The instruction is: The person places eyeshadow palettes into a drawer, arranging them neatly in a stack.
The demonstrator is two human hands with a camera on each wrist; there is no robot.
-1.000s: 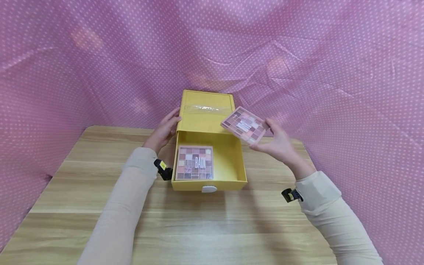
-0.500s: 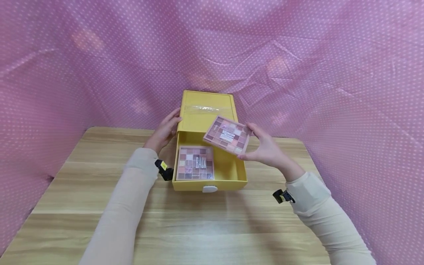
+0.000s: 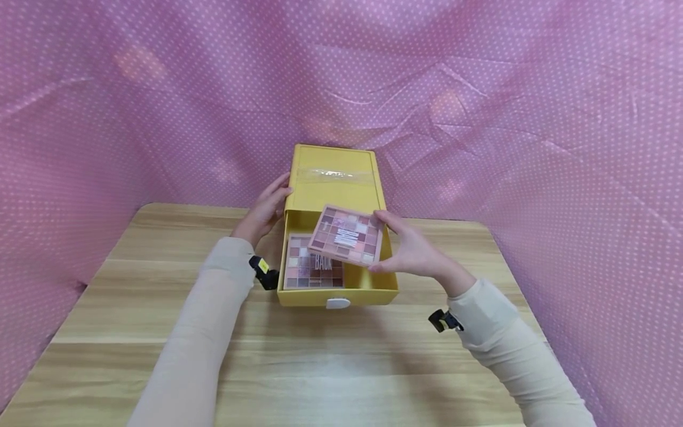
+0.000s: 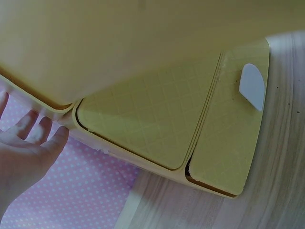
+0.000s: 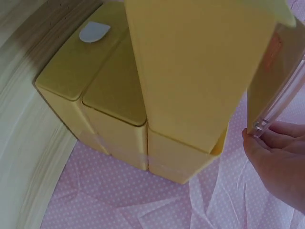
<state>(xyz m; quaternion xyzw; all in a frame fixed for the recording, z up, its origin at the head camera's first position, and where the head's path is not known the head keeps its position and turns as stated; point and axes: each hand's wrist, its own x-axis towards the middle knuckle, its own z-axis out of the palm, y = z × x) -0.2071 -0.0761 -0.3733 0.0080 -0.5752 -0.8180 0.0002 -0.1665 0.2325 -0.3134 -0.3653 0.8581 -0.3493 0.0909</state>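
Observation:
My right hand (image 3: 418, 252) pinches a pink eyeshadow palette (image 3: 344, 236) by its right side, thumb below and fingers above. It is tilted over the pulled-out top drawer (image 3: 304, 298) of a yellow drawer unit (image 3: 331, 196). A second palette (image 3: 299, 276), lettered BACK, lies in the drawer's left half, partly covered by the held one. In the right wrist view the held palette's underside (image 5: 264, 78) shows beside the drawer. My left hand (image 3: 261, 214) rests on the unit's left side; its extended fingers (image 4: 40, 131) touch the wall in the left wrist view.
Two lower drawers, the middle one (image 4: 147, 119) and the bottom one (image 4: 224, 143), are pushed in. White tab handles (image 3: 338, 303) sit on the drawer fronts. Clear tape (image 3: 333, 175) crosses the unit's top. The wooden table (image 3: 320, 367) meets a pink dotted cloth (image 3: 341, 77) behind.
My right hand has carried the palette left and down, from the unit's right edge to above the drawer, over part of the other palette. The left hand stays put.

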